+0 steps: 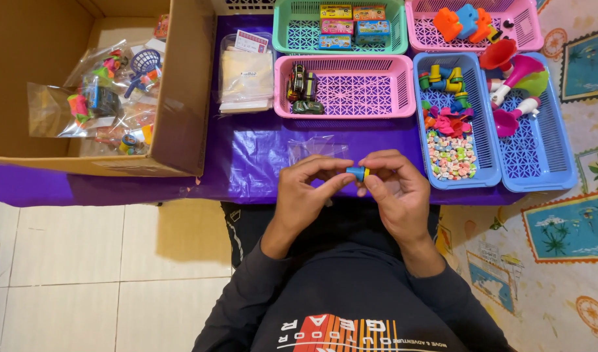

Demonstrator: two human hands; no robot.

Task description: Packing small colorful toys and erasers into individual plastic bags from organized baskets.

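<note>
Head view: both my left hand (305,189) and right hand (393,189) pinch one small blue-yellow toy (358,173); clear bag (317,150) lies unfilled, finished packs fill the cardboard box (181,98).

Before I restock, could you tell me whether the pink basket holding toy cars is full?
Mostly empty: the pink basket holds only a few toy cars at its left end.

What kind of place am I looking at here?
Probably a home set up as a small toy-packing station, on the floor. Plastic baskets sort small toys on a purple cloth, a cardboard box holds filled bags, and both hands, left hand and right hand, pinch a small blue toy.
</note>
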